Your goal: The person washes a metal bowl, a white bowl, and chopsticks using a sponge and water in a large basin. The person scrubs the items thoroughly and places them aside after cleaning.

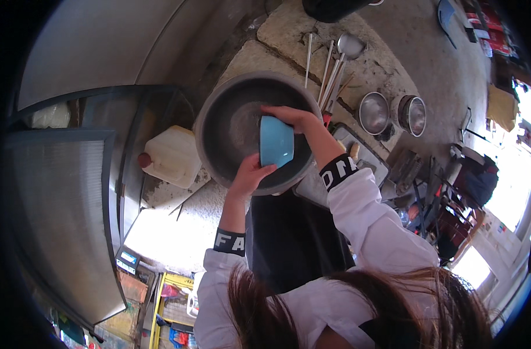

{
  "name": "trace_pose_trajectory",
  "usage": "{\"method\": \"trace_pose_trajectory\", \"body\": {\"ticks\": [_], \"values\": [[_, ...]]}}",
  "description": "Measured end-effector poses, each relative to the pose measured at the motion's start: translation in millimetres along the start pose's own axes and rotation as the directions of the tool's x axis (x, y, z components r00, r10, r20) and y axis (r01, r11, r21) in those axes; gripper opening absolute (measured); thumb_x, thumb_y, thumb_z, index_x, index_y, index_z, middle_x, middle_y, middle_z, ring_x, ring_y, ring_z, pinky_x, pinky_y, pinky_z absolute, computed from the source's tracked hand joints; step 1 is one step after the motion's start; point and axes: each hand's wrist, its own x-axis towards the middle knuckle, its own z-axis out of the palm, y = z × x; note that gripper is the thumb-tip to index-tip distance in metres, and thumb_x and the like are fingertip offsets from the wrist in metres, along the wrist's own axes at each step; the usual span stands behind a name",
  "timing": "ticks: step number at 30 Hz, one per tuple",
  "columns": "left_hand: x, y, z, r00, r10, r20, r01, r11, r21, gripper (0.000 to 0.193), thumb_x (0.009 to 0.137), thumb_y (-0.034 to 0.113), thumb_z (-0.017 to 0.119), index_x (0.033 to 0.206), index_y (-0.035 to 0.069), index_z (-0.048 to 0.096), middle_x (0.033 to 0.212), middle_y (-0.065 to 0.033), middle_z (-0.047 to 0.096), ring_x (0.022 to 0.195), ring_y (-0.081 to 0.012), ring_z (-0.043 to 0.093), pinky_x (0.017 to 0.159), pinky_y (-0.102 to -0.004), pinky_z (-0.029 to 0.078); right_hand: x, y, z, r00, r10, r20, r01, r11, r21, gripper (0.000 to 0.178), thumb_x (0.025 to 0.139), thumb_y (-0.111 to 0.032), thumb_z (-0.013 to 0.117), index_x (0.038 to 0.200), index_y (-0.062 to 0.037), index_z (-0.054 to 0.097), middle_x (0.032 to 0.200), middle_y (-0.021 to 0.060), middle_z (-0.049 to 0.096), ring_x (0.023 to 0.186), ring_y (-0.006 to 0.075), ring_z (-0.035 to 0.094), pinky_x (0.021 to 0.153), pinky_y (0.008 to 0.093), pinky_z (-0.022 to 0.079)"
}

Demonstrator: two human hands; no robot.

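Over a wide grey basin (219, 166) I hold a light blue bowl (276, 142), tipped on its side so that its outer wall faces right. My left hand (251, 174) grips the bowl's near edge, thumb laid along the outside. At the far edge, my right hand (286, 116) clasps the bowl, its fingers reaching over the rim. The bowl's inside is turned away and hidden. Inside the basin the bottom looks greyish and dim; I cannot tell whether it holds water.
Right of the basin lie several chopsticks (309, 61) and a metal ladle (351, 45). Two metal bowls or cups (374, 113) stand farther right, beside a grey tray (367, 166). A white plastic jug (175, 157) with a brown cap is at the left, near a framed ribbed panel (61, 203).
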Motion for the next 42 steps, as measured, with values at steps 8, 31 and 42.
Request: {"method": "trace_pose_trajectory", "body": {"ticks": [8,31,42], "values": [[-1.3,-11.8,34.9,0.917,0.153,-0.368,-0.362,0.708,-0.607,0.039,0.085,0.003,0.059,0.122,0.000,0.047,0.119,-0.0093,0.055,0.110,-0.0184,0.052,0.098,-0.0318,0.039,42.7,84.0,0.5,0.929,-0.302,-0.214,0.362,0.621,0.695,0.038,0.092,-0.033,0.048,0.111,-0.0014,0.058,0.109,0.0121,0.061,0.103,0.0236,0.057,0.096,0.0370,0.041],[0.2,-9.8,49.4,0.841,-0.025,-0.540,-0.525,0.207,-0.826,0.041,0.094,0.023,0.047,0.128,0.001,0.041,0.132,-0.0132,0.044,0.123,-0.0289,0.040,0.107,-0.0456,0.028,36.0,89.8,13.5,0.495,-0.473,-0.729,0.624,0.777,-0.080,0.031,0.090,-0.025,0.051,0.087,0.0014,0.066,0.078,0.0080,0.065,0.075,0.0140,0.060,0.070,0.0300,0.045],[5.6,-36.4,54.2,0.961,0.201,-0.192,-0.232,0.199,-0.952,0.048,0.095,0.030,0.044,0.129,-0.003,0.038,0.130,-0.0147,0.044,0.119,-0.0280,0.044,0.104,-0.0396,0.032,-67.1,96.9,100.7,0.386,-0.846,-0.368,0.775,0.514,-0.368,0.024,0.090,-0.014,0.050,0.099,0.0050,0.062,0.106,0.0157,0.062,0.111,0.0325,0.054,0.102,0.0407,0.033]]}}
